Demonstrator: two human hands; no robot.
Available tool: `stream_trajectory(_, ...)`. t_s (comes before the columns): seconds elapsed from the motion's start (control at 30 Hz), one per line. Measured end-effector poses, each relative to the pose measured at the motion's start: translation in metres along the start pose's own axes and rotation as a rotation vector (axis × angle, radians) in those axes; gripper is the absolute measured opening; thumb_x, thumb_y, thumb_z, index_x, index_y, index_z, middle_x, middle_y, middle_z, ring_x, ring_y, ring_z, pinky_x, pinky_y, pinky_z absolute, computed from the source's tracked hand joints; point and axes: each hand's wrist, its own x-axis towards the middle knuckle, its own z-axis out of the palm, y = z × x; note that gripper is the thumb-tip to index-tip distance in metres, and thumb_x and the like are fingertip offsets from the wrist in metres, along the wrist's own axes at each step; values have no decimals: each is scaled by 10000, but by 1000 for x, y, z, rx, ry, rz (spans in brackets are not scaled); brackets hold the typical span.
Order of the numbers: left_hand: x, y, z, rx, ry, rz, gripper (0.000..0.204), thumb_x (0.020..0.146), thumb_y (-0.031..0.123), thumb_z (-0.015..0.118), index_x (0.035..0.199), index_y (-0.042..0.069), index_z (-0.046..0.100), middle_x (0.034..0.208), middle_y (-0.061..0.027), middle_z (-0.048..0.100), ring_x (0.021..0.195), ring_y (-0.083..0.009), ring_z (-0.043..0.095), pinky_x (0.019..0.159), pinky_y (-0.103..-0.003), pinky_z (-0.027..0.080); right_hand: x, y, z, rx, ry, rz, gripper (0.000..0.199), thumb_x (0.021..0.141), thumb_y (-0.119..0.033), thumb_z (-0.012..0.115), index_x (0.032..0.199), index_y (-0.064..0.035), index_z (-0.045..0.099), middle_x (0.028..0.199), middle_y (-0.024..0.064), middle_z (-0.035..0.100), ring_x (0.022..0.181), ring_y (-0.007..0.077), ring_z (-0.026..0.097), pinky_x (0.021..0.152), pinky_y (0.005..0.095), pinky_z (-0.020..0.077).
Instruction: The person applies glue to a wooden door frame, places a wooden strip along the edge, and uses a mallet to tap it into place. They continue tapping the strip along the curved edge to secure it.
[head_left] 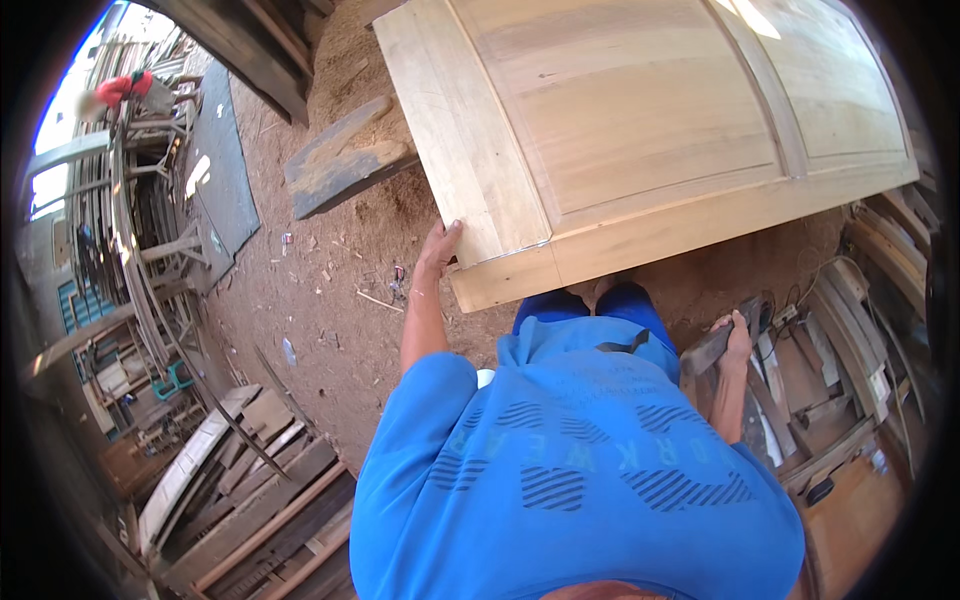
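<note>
In the head view we see a pale wooden door point(640, 110) in front of our body. Our left hand point(437, 247) grips the door's near left corner, thumb on its face, the other fingers mostly hidden. Our right hand point(737, 338), on our side of the door, closes around a dull block point(706, 352). A thick plank point(345, 178) sits left of the door; wood pieces point(848, 310) lie to its right.
</note>
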Motion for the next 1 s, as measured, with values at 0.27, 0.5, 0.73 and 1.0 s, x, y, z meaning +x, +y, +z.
stream_trajectory(0.27,-8,30,-3,132,-68,-200,506,952,407,532,1352,117,422,1289,-86,539,1137,-257,527,924,-492,430,30,37,102,81,-302,80,220,916,-229,582,760,-90,511,672,25,517,595,161,523,579,290,477)
stream_trajectory(0.5,-18,44,-1,221,-47,-102,482,943,392,535,1299,71,492,1167,-81,593,1019,-221,554,802,-394,455,23,50,64,201,62,-16,118,898,-136,562,798,-89,521,650,31,519,596,145,537,541,288,479)
stream_trajectory(0.73,11,15,-27,343,-97,-76,556,903,374,604,1314,21,482,1140,-135,627,954,-233,611,786,-337,497,12,21,96,-49,-197,31,238,910,-218,567,743,-52,534,616,52,534,519,177,547,491,323,494)
stream_trajectory(1.0,21,139,81,1065,469,435,693,818,414,666,1380,97,414,1408,-211,373,1270,-414,350,960,-591,356,-1,29,37,201,-92,49,230,902,-226,596,766,-43,561,644,59,560,550,176,558,516,309,503)
